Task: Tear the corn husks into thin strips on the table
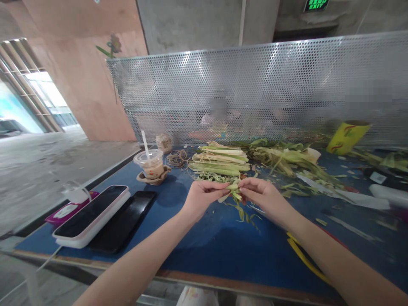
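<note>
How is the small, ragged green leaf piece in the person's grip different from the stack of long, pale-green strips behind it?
The small, ragged green leaf piece is held by the left grip and right grip, while the stack of long, pale-green strips lies untouched.
The piece is much smaller than the stack.
The piece looks crumpled; the stack's strips are mostly straight, side by side.
Both are greenish.

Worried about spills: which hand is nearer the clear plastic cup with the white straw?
Left. The left hand is to the right of the clear plastic cup, apart from it; the right hand is farther right.
</note>
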`<action>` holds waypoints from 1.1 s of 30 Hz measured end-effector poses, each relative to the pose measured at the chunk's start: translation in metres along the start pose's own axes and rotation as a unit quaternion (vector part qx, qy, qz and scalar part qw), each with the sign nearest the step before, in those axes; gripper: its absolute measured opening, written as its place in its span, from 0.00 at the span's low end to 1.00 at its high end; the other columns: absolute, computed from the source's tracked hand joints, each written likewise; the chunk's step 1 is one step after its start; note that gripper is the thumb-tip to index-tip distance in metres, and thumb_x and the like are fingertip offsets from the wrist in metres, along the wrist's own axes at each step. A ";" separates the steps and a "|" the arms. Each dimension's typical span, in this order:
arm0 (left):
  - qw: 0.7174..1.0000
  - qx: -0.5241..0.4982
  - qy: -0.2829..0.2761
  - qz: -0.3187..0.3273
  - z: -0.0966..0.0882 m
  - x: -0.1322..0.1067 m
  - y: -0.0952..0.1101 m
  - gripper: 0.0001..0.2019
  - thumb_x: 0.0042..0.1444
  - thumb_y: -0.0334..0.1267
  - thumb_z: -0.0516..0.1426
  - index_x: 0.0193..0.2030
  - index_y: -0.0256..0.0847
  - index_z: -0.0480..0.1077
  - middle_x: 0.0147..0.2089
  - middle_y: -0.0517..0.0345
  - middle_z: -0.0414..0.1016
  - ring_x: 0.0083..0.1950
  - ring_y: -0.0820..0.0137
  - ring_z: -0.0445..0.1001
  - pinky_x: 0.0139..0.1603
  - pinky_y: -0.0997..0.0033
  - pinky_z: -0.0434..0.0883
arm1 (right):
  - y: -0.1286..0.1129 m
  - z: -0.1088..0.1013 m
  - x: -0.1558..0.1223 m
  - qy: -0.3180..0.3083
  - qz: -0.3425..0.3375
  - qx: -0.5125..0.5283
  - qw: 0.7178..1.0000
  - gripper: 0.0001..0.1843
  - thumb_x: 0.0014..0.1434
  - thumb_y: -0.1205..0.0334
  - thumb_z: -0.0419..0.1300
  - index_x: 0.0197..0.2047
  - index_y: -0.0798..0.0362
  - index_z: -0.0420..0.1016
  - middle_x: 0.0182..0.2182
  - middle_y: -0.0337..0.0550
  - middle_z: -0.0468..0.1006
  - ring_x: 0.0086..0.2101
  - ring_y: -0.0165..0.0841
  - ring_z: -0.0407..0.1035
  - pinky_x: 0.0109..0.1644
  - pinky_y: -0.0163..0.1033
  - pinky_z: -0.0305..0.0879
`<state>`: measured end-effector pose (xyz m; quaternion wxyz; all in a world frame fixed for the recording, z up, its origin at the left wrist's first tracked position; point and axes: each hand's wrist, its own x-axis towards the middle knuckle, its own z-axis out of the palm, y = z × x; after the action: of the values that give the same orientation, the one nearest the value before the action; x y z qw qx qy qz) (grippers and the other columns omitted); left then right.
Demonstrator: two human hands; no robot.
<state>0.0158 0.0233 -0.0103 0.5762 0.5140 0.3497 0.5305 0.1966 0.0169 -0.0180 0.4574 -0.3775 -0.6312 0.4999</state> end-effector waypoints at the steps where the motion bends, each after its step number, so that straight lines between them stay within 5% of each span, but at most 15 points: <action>1: 1.000 -0.002 0.002 -0.003 0.000 0.000 0.000 0.08 0.34 0.32 0.66 0.26 0.38 0.77 0.28 0.56 0.79 0.31 0.71 0.76 0.39 0.73 0.73 | -0.001 0.001 0.000 0.005 0.001 0.001 1.000 0.08 0.51 0.56 0.60 0.31 0.52 0.70 0.24 0.36 0.74 0.24 0.27 0.67 0.31 0.34 0.62; 11: 0.998 0.064 0.023 0.011 0.001 -0.002 0.001 0.09 0.35 0.33 0.65 0.29 0.39 0.78 0.29 0.57 0.79 0.29 0.74 0.75 0.34 0.79 0.71 | -0.004 0.005 -0.004 0.005 -0.045 -0.032 0.998 0.06 0.54 0.61 0.57 0.34 0.51 0.62 0.25 0.34 0.69 0.23 0.25 0.65 0.29 0.34 0.63; 24: 0.994 0.101 0.002 0.028 0.005 -0.007 0.002 0.08 0.38 0.32 0.64 0.30 0.38 0.77 0.30 0.56 0.79 0.30 0.71 0.76 0.33 0.77 0.72 | -0.001 0.012 -0.005 0.033 -0.068 -0.036 0.996 0.17 0.46 0.64 0.63 0.34 0.48 0.56 0.31 0.34 0.64 0.28 0.26 0.64 0.33 0.34 0.65; 29: 0.991 0.116 -0.012 0.063 0.007 -0.012 0.005 0.07 0.39 0.30 0.63 0.29 0.39 0.78 0.30 0.57 0.79 0.30 0.71 0.76 0.32 0.78 0.73 | -0.002 0.013 -0.003 0.072 -0.020 -0.057 0.996 0.19 0.39 0.61 0.66 0.29 0.50 0.58 0.27 0.35 0.68 0.29 0.29 0.67 0.33 0.35 0.65; 33: 0.987 0.136 -0.018 0.084 0.008 -0.014 0.007 0.06 0.39 0.29 0.63 0.28 0.39 0.78 0.30 0.55 0.79 0.31 0.70 0.76 0.32 0.77 0.73 | -0.005 0.010 -0.003 0.024 0.027 -0.101 0.994 0.13 0.41 0.56 0.65 0.29 0.53 0.69 0.28 0.39 0.74 0.31 0.32 0.69 0.36 0.36 0.65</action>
<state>0.0186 0.0078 -0.0038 0.4606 0.6250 0.3636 0.5148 0.1878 0.0097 -0.0147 0.4189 -0.4502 -0.6567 0.4365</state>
